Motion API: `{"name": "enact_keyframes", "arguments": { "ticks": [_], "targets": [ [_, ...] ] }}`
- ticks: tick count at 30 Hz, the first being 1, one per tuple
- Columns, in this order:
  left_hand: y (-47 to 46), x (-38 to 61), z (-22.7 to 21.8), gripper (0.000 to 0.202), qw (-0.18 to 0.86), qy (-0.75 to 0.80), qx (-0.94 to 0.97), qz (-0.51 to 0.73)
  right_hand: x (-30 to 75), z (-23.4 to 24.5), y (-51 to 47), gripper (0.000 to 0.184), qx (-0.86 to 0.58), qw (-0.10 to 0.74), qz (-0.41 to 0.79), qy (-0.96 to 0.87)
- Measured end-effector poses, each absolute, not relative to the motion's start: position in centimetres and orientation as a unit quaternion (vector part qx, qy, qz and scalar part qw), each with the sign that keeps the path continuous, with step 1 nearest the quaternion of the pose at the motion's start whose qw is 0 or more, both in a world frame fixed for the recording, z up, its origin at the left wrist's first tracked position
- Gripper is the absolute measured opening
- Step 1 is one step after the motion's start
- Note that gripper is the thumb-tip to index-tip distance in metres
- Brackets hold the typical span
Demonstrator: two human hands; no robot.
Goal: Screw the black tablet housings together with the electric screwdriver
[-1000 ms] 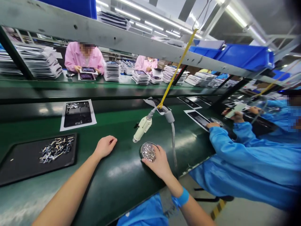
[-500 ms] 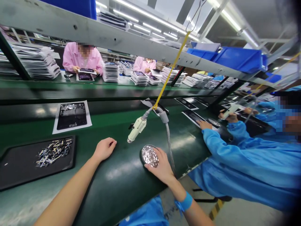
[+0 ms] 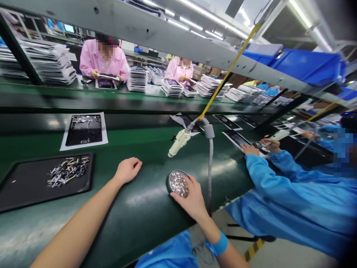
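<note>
My right hand point(image 3: 194, 197) grips the near right side of a round dish point(image 3: 169, 182) filled with small shiny metal pieces that look like screws. Thumb and fingers lie around its rim, and the dish stands on the green bench point(image 3: 145, 203). My left hand point(image 3: 127, 170) rests on the bench to the left of the dish, fingers curled in, with no object showing in it. Above and between the hands, a pale electric screwdriver point(image 3: 180, 143) hangs from a yellow strap point(image 3: 228, 72). A blue band point(image 3: 219, 242) circles my right wrist.
On the left lies a black tray point(image 3: 25, 182) with a heap of small strips point(image 3: 68, 171). Behind it, a black device panel point(image 3: 85, 129) rests on white paper. A co-worker in a blue sleeve point(image 3: 267, 182) works at right. Paper stacks point(image 3: 46, 61) line the far shelf.
The camera view has shifted, so the hanging screwdriver appears farther right and higher. My hands keep nearly the same pose, the right one still on the dish. The blue-sleeved co-worker's hands have moved slightly.
</note>
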State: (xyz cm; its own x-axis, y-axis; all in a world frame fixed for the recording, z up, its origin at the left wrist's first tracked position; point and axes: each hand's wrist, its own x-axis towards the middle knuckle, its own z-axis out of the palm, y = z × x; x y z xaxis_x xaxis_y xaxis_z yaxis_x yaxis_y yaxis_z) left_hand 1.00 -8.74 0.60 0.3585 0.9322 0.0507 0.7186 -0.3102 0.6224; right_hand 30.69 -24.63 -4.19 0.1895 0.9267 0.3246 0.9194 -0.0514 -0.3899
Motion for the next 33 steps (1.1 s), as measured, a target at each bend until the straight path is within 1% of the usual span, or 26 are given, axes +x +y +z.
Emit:
{"name": "enact_keyframes", "arguments": {
  "ticks": [3, 6, 9, 11, 13, 15, 19, 21, 26, 30, 33],
  "targets": [
    [-8.7, 1.0, 0.5, 0.029, 0.267, 0.521, 0.783, 0.210, 29.9, -4.0, -24.7, 0.073, -0.733, 0.265, -0.012, -0.627],
    [-8.6, 1.0, 0.4, 0.028, 0.258, 0.530, 0.782, 0.204, 29.6, -3.7, -25.0, 0.078, -0.720, 0.254, -0.001, -0.645],
    [-8.5, 1.0, 0.4, 0.029, 0.259, 0.528, 0.780, 0.213, 30.2, -3.5, -25.3, 0.077, -0.727, 0.244, 0.014, -0.642],
    [-8.5, 1.1, 0.4, 0.030, 0.269, 0.521, 0.780, 0.219, 30.9, -3.4, -25.3, 0.083, -0.725, 0.231, 0.035, -0.648],
    [-8.5, 1.1, 0.4, 0.030, 0.268, 0.521, 0.780, 0.219, 31.4, -3.3, -24.9, 0.094, -0.715, 0.221, 0.055, -0.661],
    [-8.5, 1.1, 0.4, 0.030, 0.260, 0.525, 0.779, 0.222, 31.8, -3.2, -24.2, 0.098, -0.696, 0.223, 0.070, -0.679],
    [-8.5, 1.0, 0.4, 0.032, 0.267, 0.515, 0.780, 0.234, 32.0, -3.1, -23.3, 0.086, -0.682, 0.249, 0.061, -0.685],
    [-8.5, 0.9, 0.5, 0.032, 0.271, 0.510, 0.782, 0.234, 32.0, -3.2, -23.5, 0.083, -0.692, 0.252, 0.046, -0.675],
    [-8.5, 0.9, 0.5, 0.032, 0.260, 0.514, 0.785, 0.229, 31.9, -3.4, -23.5, 0.086, -0.677, 0.247, 0.062, -0.691],
    [-8.6, 0.9, 0.5, 0.032, 0.272, 0.507, 0.781, 0.242, 31.7, -3.5, -23.1, 0.083, -0.700, 0.245, 0.039, -0.669],
    [-8.6, 0.9, 0.5, 0.030, 0.270, 0.514, 0.780, 0.233, 31.3, -3.8, -23.2, 0.086, -0.692, 0.233, 0.041, -0.682]
  ]
}}
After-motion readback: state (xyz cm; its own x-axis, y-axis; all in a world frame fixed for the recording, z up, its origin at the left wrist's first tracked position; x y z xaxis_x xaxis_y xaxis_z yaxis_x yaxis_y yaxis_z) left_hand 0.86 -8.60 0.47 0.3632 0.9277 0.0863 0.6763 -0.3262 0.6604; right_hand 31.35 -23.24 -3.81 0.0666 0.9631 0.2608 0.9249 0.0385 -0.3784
